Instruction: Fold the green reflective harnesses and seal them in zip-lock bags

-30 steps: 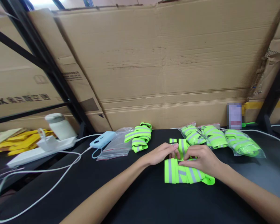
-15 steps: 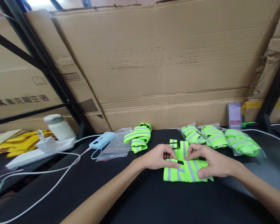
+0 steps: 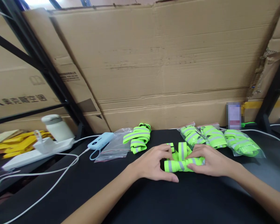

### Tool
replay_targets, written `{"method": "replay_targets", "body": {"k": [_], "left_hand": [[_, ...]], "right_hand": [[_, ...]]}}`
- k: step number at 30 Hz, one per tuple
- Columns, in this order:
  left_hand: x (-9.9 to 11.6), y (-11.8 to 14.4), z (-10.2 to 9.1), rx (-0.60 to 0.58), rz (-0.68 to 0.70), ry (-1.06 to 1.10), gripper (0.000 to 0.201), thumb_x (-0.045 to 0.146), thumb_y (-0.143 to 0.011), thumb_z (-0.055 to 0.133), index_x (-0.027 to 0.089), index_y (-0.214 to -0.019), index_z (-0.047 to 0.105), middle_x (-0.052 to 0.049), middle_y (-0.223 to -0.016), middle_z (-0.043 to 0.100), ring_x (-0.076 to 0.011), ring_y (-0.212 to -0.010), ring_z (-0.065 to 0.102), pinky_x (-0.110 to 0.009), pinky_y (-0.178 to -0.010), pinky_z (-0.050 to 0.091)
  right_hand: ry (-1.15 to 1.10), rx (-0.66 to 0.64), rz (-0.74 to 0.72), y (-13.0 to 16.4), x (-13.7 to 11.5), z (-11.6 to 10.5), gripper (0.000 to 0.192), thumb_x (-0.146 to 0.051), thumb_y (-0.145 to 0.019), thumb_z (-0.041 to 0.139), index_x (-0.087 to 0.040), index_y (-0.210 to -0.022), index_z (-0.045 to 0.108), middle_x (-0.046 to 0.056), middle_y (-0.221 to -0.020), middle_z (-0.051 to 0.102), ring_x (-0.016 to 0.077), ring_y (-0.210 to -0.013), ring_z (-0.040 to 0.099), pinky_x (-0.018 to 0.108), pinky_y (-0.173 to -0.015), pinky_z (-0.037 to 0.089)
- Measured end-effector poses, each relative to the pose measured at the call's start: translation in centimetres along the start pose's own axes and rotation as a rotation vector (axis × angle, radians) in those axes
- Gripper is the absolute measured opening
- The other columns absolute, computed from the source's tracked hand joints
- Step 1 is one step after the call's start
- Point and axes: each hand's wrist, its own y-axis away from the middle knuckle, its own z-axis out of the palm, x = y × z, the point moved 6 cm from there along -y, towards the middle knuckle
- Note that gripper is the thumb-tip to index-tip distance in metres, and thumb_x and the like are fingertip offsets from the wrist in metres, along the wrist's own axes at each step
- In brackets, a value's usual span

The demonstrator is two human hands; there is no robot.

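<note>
A neon-green reflective strap bundle (image 3: 180, 161) with grey stripes lies folded on the black table (image 3: 140, 199). My left hand (image 3: 154, 163) grips its left end, thumb underneath and fingers curled over the top. My right hand (image 3: 211, 161) pinches its right end. Both hands press the bundle into a narrow roll. A loose folded strap (image 3: 137, 137) lies to the left, beside an empty clear zip bag (image 3: 113, 146).
Three bagged green straps (image 3: 221, 138) lie at the back right. A blue power bank (image 3: 100, 140), white cables (image 3: 49, 174), a power strip (image 3: 35, 151) and a white jar (image 3: 57, 126) are at the left. Large cardboard sheets (image 3: 165, 62) and black shelf posts stand behind.
The strap lay flat and wide under my fingers; now it is folded over into a compact roll held between both hands. My hands moved slightly apart to its ends.
</note>
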Motion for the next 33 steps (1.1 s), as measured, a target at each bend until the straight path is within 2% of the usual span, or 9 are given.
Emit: {"method": "replay_targets", "body": {"k": [4, 9, 12, 15, 19, 24, 28, 31, 33], "left_hand": [[-0.8, 0.0, 0.3, -0.004, -0.078, 0.051, 0.040, 0.051, -0.089, 0.066, 0.016, -0.070, 0.063, -0.003, -0.076, 0.056, -0.0158, -0.069, 0.054, -0.028, -0.066, 0.041], [-2.0, 0.0, 0.6, 0.027, -0.219, 0.232, 0.036, 0.052, -0.088, 0.067, 0.018, -0.101, 0.064, 0.000, -0.081, 0.064, -0.0127, -0.064, 0.053, -0.023, -0.060, 0.041], [-2.2, -0.2, 0.7, 0.022, -0.246, 0.277, 0.036, 0.053, -0.091, 0.064, 0.017, -0.096, 0.065, 0.001, -0.081, 0.062, -0.0123, -0.066, 0.051, -0.023, -0.061, 0.040], [-2.5, -0.2, 0.8, 0.012, -0.267, 0.344, 0.037, 0.053, -0.093, 0.060, 0.017, -0.098, 0.066, 0.000, -0.082, 0.061, -0.0132, -0.070, 0.050, -0.023, -0.063, 0.040], [-3.2, 0.0, 1.1, -0.014, -0.280, 0.318, 0.041, 0.056, -0.095, 0.056, 0.017, -0.094, 0.070, -0.001, -0.086, 0.056, -0.0141, -0.074, 0.050, -0.025, -0.065, 0.041], [-3.6, 0.3, 0.9, 0.038, -0.284, 0.166, 0.040, 0.058, -0.090, 0.060, 0.020, -0.098, 0.070, -0.004, -0.101, 0.053, -0.0177, -0.086, 0.055, -0.029, -0.075, 0.046], [-4.2, 0.6, 0.6, 0.117, -0.374, 0.081, 0.058, 0.065, -0.081, 0.067, 0.022, -0.120, 0.062, -0.007, -0.110, 0.056, -0.0211, -0.090, 0.057, -0.033, -0.078, 0.049], [-4.8, 0.6, 0.8, 0.105, -0.426, 0.079, 0.063, 0.069, -0.078, 0.068, 0.019, -0.116, 0.065, -0.006, -0.099, 0.060, -0.0211, -0.085, 0.057, -0.033, -0.075, 0.048], [-5.0, 0.5, 1.0, 0.094, -0.435, 0.104, 0.058, 0.068, -0.078, 0.069, 0.018, -0.107, 0.068, -0.004, -0.092, 0.059, -0.0189, -0.078, 0.054, -0.031, -0.071, 0.046]], "right_hand": [[-0.161, 0.028, 0.059, -0.1, 1.0, 0.2, 0.029, -0.048, -0.097, 0.058, -0.021, -0.100, 0.066, -0.001, -0.079, 0.062, 0.0148, -0.067, 0.054, 0.025, -0.060, 0.041], [-0.135, 0.128, 0.027, -0.6, 1.8, 0.1, 0.035, -0.048, -0.099, 0.057, -0.020, -0.080, 0.067, 0.001, -0.082, 0.062, 0.0168, -0.077, 0.057, 0.028, -0.071, 0.044], [-0.071, 0.250, -0.020, -0.4, 1.7, -0.5, 0.028, -0.046, -0.097, 0.061, -0.021, -0.089, 0.072, 0.005, -0.096, 0.063, 0.0196, -0.088, 0.061, 0.032, -0.079, 0.047], [-0.027, 0.325, -0.061, -0.1, 1.4, -0.9, 0.028, -0.047, -0.095, 0.064, -0.021, -0.102, 0.072, 0.006, -0.093, 0.066, 0.0200, -0.084, 0.063, 0.032, -0.075, 0.049], [0.001, 0.243, -0.087, 0.0, 1.1, -0.3, 0.039, -0.053, -0.085, 0.073, -0.021, -0.106, 0.073, 0.006, -0.094, 0.072, 0.0225, -0.085, 0.067, 0.034, -0.075, 0.051], [-0.050, 0.093, -0.027, -0.4, 1.6, 0.9, 0.035, -0.051, -0.097, 0.059, -0.024, -0.113, 0.076, 0.006, -0.095, 0.074, 0.0213, -0.084, 0.068, 0.032, -0.076, 0.052], [0.003, 0.118, -0.004, -0.3, 1.8, 0.9, 0.033, -0.049, -0.099, 0.056, -0.026, -0.109, 0.078, 0.008, -0.104, 0.068, 0.0223, -0.093, 0.066, 0.035, -0.082, 0.052], [0.019, 0.159, 0.020, -0.1, 2.0, 0.9, 0.032, -0.050, -0.096, 0.061, -0.026, -0.108, 0.078, 0.011, -0.125, 0.061, 0.0254, -0.106, 0.064, 0.039, -0.091, 0.052], [0.002, 0.150, 0.025, -0.1, 2.1, 1.1, 0.031, -0.049, -0.096, 0.061, -0.025, -0.108, 0.076, 0.011, -0.127, 0.062, 0.0257, -0.108, 0.065, 0.040, -0.093, 0.051]]}}
